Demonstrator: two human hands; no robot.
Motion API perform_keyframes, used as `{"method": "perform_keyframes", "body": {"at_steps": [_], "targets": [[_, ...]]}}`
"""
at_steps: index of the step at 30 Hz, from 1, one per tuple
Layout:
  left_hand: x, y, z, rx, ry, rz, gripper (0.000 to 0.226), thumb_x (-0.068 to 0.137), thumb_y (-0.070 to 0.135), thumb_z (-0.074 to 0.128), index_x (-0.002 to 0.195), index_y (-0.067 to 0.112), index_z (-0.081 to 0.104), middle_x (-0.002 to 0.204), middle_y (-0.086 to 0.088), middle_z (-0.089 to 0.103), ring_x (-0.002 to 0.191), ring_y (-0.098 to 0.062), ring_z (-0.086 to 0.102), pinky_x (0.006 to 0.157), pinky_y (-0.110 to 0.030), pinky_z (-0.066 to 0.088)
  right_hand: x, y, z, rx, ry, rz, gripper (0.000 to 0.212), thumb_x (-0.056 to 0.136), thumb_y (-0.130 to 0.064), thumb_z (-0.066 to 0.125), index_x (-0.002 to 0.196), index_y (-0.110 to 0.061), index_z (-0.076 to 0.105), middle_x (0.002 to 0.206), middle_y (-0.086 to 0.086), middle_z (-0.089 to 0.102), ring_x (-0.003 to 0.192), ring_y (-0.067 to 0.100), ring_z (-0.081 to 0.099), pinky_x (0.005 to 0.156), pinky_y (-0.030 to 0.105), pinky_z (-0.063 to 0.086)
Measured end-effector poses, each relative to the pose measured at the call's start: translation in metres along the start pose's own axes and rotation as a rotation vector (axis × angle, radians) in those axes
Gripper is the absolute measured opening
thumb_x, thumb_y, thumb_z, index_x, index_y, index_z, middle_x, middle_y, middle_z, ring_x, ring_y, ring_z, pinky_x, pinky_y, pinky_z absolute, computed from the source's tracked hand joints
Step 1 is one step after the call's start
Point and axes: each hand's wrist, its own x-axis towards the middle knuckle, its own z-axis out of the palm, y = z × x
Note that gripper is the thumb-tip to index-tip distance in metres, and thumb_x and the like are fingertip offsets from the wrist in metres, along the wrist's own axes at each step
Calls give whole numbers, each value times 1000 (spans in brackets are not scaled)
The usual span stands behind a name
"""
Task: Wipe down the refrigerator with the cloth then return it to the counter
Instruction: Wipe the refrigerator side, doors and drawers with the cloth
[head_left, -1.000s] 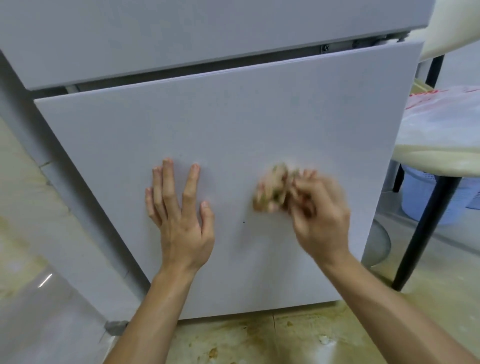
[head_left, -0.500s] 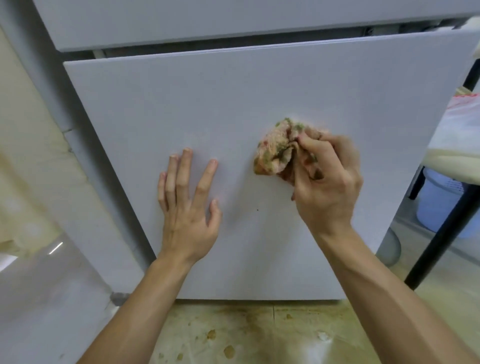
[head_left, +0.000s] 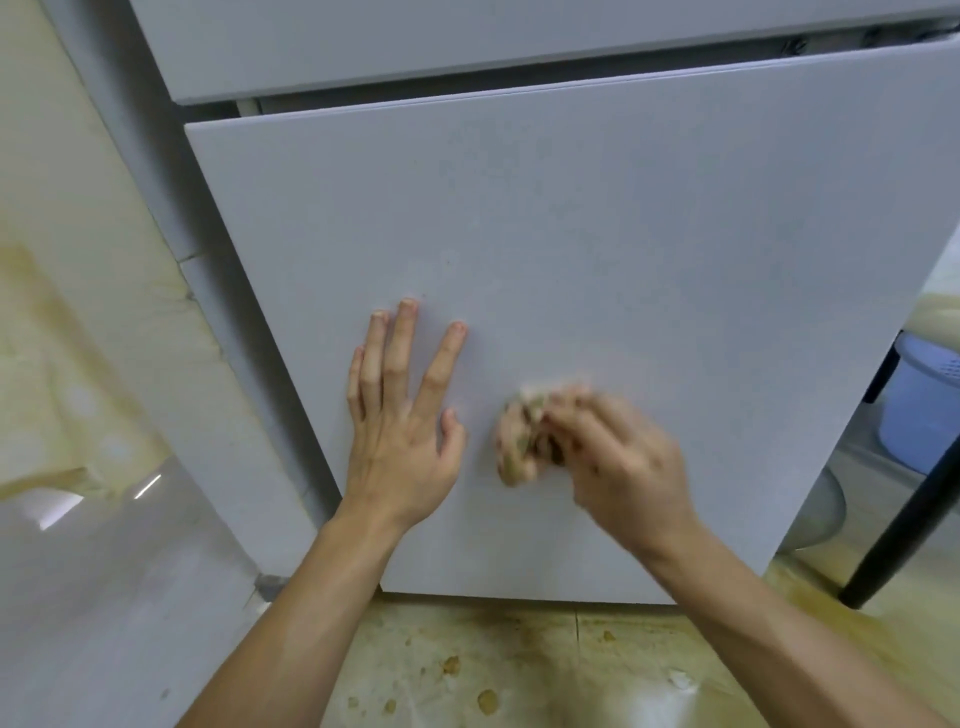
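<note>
Right hand (head_left: 623, 462) is low on the refrigerator (head_left: 597, 47), on its lower door (head_left: 623, 234), and the grip is closed around the cloth (head_left: 519, 441). The fingers are curled over a bunched wad pressed to the panel. Hand and cloth are both blurred, so I read this as mid-stroke.

Here's the relation that matters. The cloth sticks out to the left of the right hand's knuckles, so it sits between the 2 hands. The wad is taller than it is wide, and its long side runs up and down the door.

Left hand (head_left: 402, 447) lies flat on the door with its fingers spread and nothing in its grip, just beside the cloth but not touching it. That leaves little room to the left. The broad bare stretch of door lies above and to the right, so I'd judge the coming pass goes there, with the right hand doing the work.

The counter is not in view, so the return leg is a long way off. Stained floor (head_left: 519, 670) below, blue bucket (head_left: 919, 410) off to the right.
</note>
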Motion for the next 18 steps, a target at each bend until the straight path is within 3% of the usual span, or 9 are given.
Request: {"method": "perform_keyframes", "body": {"at_steps": [3,6,9,13,16,18], "targets": [[-1,-13,-3,20,13,-20,93,84,8,72,165,23,28,174,-15,6,162,-36,0,129,-60,12,67,-7,-12,33,292,199,22,93,3,70,111,-6,78,109,12,73,99,26,67,85,30,53],[-5,-26,-6,36,-15,6,95,84,15,74,165,24,26,174,-16,4,162,-37,-1,129,-60,12,82,-16,-1,77,407,305,23,95,-4,72,117,-6,77,111,12,70,100,27,69,86,31,55],[-8,-34,-10,39,-30,25,101,79,8,74,165,24,25,174,-16,3,162,-36,-2,130,-55,9,33,-24,26,56,279,153,25,95,-4,75,120,-7,77,117,10,72,104,28,71,91,35,58],[-11,-39,-15,46,-42,-8,105,72,-5,67,165,23,26,175,-14,3,162,-36,-2,131,-51,6,-55,-27,56,61,-101,-104,33,86,5,80,115,-10,79,110,6,73,95,21,65,68,36,59],[-15,-42,-17,26,-48,-37,103,75,-7,64,165,23,26,175,-12,1,163,-33,-5,132,-47,4,-73,-31,59,97,-252,-68,34,79,4,85,108,-15,81,97,0,68,92,17,61,68,25,51],[-18,-46,-18,6,-41,-52,102,76,-8,64,165,22,27,175,-11,2,163,-32,-5,132,-45,5,-52,-37,54,92,-210,-16,32,82,2,81,108,-17,81,98,0,70,86,21,68,62,32,57]]}}
